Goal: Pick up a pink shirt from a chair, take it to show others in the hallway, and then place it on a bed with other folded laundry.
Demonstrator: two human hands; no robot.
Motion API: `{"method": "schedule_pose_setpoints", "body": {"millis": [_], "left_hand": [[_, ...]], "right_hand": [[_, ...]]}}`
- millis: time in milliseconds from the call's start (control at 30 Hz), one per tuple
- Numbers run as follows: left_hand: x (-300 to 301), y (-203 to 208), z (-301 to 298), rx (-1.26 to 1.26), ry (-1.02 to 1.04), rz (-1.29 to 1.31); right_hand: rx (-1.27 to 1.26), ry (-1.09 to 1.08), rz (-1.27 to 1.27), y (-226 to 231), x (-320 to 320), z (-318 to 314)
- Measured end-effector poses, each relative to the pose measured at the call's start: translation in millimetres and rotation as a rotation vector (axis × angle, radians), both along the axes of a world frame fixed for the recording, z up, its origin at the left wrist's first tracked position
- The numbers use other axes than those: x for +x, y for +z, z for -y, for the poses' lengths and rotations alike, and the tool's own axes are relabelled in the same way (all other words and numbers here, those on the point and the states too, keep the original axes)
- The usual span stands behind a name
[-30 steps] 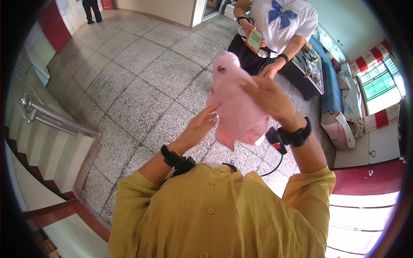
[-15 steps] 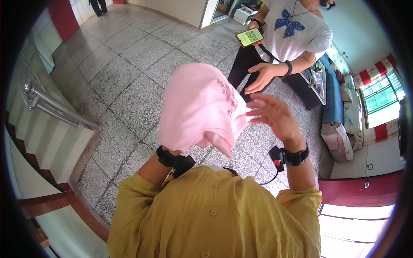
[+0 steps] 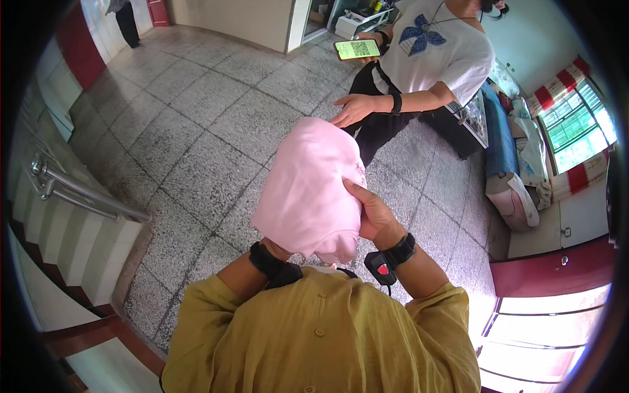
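A bunched pink garment point(image 3: 304, 187) with a small flower pattern on its right side hangs in front of my chest. Beneath its lower left edge my left hand point(image 3: 275, 248) bears it; the cloth covers those fingers. My right hand point(image 3: 373, 213) grips the right side, thumb on top and the other fingers hidden behind the fabric. Just beyond the garment's far edge is a co-worker's open hand point(image 3: 354, 110), close to the cloth; whether it touches, I cannot tell. The co-worker's other hand holds up a phone point(image 3: 357, 50) with a square code on its lit screen.
The co-worker in a white T-shirt point(image 3: 429, 56) stands ahead to the right. A metal handrail point(image 3: 92, 190) runs beside steps point(image 3: 78, 249) at left. A dark low table point(image 3: 455, 131) and a blue sofa point(image 3: 501, 144) are at right. Another person point(image 3: 126, 23) stands far left.
My right hand, formerly apart with fingers spread, has come in and taken hold of the garment. The garment is lower and nearer me. The co-worker's phone and free hand have shifted left.
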State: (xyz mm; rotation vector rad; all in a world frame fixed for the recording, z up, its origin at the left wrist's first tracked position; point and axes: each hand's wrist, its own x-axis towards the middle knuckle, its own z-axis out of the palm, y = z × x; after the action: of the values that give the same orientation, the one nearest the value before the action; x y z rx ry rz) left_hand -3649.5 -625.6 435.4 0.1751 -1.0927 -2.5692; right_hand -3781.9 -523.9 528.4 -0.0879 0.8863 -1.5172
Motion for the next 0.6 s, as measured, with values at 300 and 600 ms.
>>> {"method": "schedule_pose_setpoints", "body": {"millis": [300,600], "left_hand": [[32.8,-27.6,53.7,0.051,-0.114,0.339],[37.2,23.1,54.3,-0.453,0.050,0.264]], "right_hand": [[0.015,-0.234,-0.416,6.6,-24.0,-23.9],[-0.042,0.060,-0.927,30.9,-33.5,-38.4]]}}
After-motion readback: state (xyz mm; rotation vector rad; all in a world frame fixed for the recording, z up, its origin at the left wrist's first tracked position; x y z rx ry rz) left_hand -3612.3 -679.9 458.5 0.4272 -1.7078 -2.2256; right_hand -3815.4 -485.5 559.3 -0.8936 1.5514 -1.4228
